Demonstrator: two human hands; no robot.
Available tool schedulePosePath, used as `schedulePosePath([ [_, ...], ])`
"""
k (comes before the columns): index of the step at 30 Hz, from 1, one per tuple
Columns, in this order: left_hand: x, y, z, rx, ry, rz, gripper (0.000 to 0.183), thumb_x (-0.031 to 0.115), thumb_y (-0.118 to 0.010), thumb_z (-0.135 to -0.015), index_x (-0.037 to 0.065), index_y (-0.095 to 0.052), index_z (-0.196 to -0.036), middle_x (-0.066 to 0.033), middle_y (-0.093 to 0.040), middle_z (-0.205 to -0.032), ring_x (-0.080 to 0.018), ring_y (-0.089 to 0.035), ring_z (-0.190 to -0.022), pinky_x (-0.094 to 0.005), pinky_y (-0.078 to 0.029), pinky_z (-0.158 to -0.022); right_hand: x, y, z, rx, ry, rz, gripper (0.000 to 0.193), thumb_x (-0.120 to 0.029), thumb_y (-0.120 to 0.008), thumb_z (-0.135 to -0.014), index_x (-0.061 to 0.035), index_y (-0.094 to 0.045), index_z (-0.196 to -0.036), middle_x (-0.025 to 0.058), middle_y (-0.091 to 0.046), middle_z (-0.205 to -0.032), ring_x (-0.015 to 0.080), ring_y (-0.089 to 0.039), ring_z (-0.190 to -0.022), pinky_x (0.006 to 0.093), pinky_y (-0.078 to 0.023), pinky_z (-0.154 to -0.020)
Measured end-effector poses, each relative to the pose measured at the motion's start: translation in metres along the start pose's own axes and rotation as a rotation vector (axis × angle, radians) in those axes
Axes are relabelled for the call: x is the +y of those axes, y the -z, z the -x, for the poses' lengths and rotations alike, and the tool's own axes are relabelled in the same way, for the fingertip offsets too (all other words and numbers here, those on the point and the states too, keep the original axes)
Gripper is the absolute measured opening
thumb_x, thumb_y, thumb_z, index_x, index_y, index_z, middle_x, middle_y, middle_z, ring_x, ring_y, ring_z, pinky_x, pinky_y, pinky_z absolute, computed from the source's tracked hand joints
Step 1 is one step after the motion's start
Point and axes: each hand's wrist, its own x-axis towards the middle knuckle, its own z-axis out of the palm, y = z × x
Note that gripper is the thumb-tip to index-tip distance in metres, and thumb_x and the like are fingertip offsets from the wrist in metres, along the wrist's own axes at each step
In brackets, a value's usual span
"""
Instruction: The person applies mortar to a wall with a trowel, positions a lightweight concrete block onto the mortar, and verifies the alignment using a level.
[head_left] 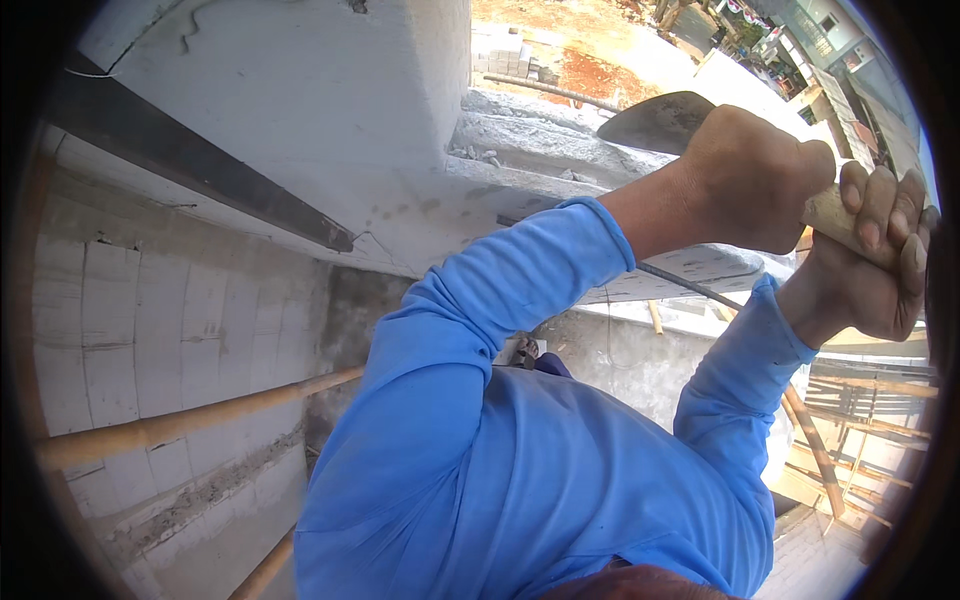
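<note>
My left hand (pixel 750 180) is closed in a fist, raised at the upper right above a rough ledge. From behind its knuckles sticks out the dark, leaf-shaped metal blade of a trowel (pixel 655 122), pointing left. Lower and further right, my right hand (pixel 880 260) wraps its fingers round a pale, rounded handle (pixel 838 218), which runs between the two hands. Whether this handle belongs to the trowel I cannot tell, since my left fist hides the join. Both arms are in blue sleeves.
A plastered white wall (pixel 330 100) and rough concrete ledge (pixel 530 140) lie ahead. A dark metal bar (pixel 200 150) slants at upper left. Wooden poles (pixel 200 415) cross at left, by a block wall (pixel 150 320). Scaffolding poles (pixel 815 450) stand at right; stacked blocks (pixel 508 55) lie outside below.
</note>
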Motion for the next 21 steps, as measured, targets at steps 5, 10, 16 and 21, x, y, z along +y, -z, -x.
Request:
schedulePosePath([
  [5,-0.006,0.037,-0.008,-0.024,-0.124,-0.097,0.016,0.013,-0.066,-0.055,0.01,-0.053,-0.063,-0.007,-0.051,-0.047,-0.0249,-0.056,-0.042,-0.0357,-0.043,-0.039,0.015,-0.023,-0.002,-0.16,0.024,-0.08,0.008,-0.009,-0.051,-0.08,-0.0095,-0.059,-0.082,0.0076,-0.055,-0.088,0.0179,-0.052,-0.069,0.0423,-0.041,-0.079],
  [10,-0.028,0.086,0.019,-0.059,-0.112,-0.107,0.021,0.011,-0.068,-0.053,0.012,-0.054,-0.067,-0.0056,-0.051,-0.049,-0.0241,-0.057,-0.045,-0.0356,-0.045,-0.043,0.068,-0.077,0.011,-0.079,0.039,-0.141,0.01,-0.008,-0.05,-0.083,-0.0123,-0.058,-0.086,0.0062,-0.053,-0.085,0.0185,-0.054,-0.072,0.0452,-0.04,-0.081],
  [16,-0.022,0.081,0.028,-0.018,-0.079,-0.108,0.028,0.009,-0.072,-0.05,0.012,-0.057,-0.074,-0.0048,-0.052,-0.058,-0.0259,-0.055,-0.051,-0.0349,-0.042,-0.047,0.058,-0.069,0.012,-0.144,-0.045,-0.104,0.005,-0.008,-0.049,-0.083,-0.0118,-0.052,-0.082,0.0066,-0.051,-0.088,0.0166,-0.049,-0.07,0.0424,-0.037,-0.082],
  [21,-0.006,0.051,0.025,0.123,-0.08,0.039,0.023,0.012,-0.068,-0.048,0.015,-0.05,-0.062,-0.0017,-0.046,-0.05,-0.0228,-0.051,-0.044,-0.0353,-0.038,-0.044,0.029,-0.064,0.018,-0.191,-0.01,0.007,0.004,-0.007,-0.049,-0.084,-0.009,-0.048,-0.088,0.0092,-0.052,-0.09,0.0181,-0.05,-0.069,0.0453,-0.04,-0.079],
])
